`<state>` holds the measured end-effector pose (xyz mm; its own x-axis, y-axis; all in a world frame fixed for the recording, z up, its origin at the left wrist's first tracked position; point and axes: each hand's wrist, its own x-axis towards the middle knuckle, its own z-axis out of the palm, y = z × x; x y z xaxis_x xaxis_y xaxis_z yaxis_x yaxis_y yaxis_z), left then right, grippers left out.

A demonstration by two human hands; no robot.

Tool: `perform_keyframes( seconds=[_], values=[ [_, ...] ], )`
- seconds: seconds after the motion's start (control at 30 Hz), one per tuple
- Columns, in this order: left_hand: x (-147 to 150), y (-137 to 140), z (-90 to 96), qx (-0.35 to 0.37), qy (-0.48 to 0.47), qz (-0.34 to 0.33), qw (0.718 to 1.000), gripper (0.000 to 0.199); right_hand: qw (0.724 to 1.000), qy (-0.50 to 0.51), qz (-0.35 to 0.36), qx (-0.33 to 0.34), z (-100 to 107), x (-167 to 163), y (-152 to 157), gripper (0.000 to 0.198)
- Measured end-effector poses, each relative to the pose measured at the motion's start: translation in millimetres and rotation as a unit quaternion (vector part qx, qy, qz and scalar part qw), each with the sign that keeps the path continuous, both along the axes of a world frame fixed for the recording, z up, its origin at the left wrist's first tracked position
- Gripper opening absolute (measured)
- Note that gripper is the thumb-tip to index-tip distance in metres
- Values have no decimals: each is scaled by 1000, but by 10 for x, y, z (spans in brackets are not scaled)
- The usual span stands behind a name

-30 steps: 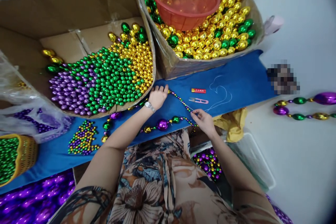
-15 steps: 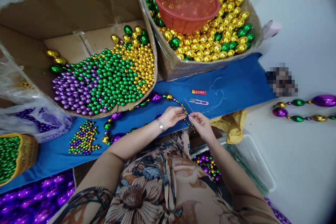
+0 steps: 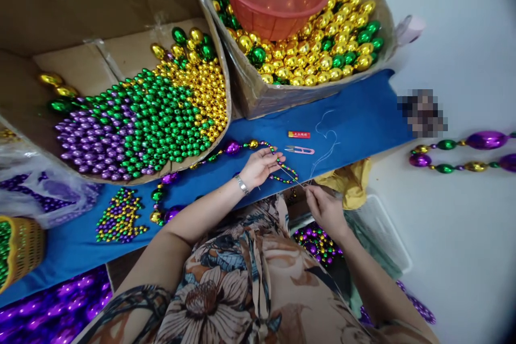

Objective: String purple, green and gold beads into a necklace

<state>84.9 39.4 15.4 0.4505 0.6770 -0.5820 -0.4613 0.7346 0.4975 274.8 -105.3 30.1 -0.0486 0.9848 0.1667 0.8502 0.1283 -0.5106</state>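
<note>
At the front edge of the blue cloth, my left hand (image 3: 260, 168) is closed on a strand of small multicoloured beads (image 3: 287, 165), with some fingers stretched out. The strand loops to the right of these fingers and also runs left into a string of bigger purple, green and gold beads (image 3: 233, 147). My right hand (image 3: 325, 208) pinches one end of a long thin needle (image 3: 291, 176), whose other end reaches my left fingertips. White thread (image 3: 322, 158) lies loosely curled beyond the right hand. Pink thread snips (image 3: 300, 150) and a small red packet (image 3: 299, 135) lie just past the strand.
Two cardboard boxes (image 3: 258, 102) of shiny beads stand behind, one with a red basket (image 3: 278, 11) on top. A small bead pile (image 3: 121, 217) and a yellow basket (image 3: 26, 247) are at left. A white crate (image 3: 389, 236) stands lower right; large beads (image 3: 445, 168) lie farther right.
My right hand has moved right and toward my body, away from the left hand, with the needle now stretching between them. My left hand has shifted slightly; the camera view has shifted too.
</note>
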Motion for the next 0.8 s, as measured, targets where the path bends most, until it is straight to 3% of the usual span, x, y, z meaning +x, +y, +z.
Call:
perform_keyframes(
  seconds=[0.23, 0.8],
  values=[
    [48, -39, -32, 0, 22, 29, 999, 15, 995, -89, -15, 36, -9, -21, -56, 22],
    [57, -68, -20, -1, 7, 47, 999, 19, 987, -150, -10, 48, 71, 27, -94, 19]
  ],
)
